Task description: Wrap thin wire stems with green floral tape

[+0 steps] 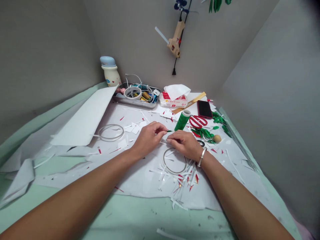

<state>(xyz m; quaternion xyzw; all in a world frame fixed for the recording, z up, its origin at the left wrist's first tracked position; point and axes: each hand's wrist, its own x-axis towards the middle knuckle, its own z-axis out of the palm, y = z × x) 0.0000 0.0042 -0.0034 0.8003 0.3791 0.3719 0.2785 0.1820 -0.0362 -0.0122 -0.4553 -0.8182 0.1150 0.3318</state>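
Green pointed sliver [169, 131] sits in my view at the middle of the work surface, pinched in the fingertips of the left hand [148, 138], with only its tip showing. Its long axis runs almost level from left to right, and the tip points right, toward a spool of green thread [182, 120] lying tilted just beyond it. The right hand [185, 145] is curled narrow, with its fingertips just below the sliver, but from here I cannot tell whether they touch it or hold anything fine. A silver bangle [202, 157] circles the right wrist. A thin wire hoop [174, 161] lies flat near the right hand, and a second hoop [111, 132] lies farther left, both on a white paper sheet [147, 180] littered with white and red scraps. To the right, I see red-handled scissors [198, 122] beside a cluster of green leaves [203, 133] and a small wooden ball [217, 138]. Toward the far edge sit a black phone [204, 109], a tissue pack [173, 99] and a metal tray [136, 101] of tape and cables, while a hot glue gun [175, 38] hangs on the far wall.
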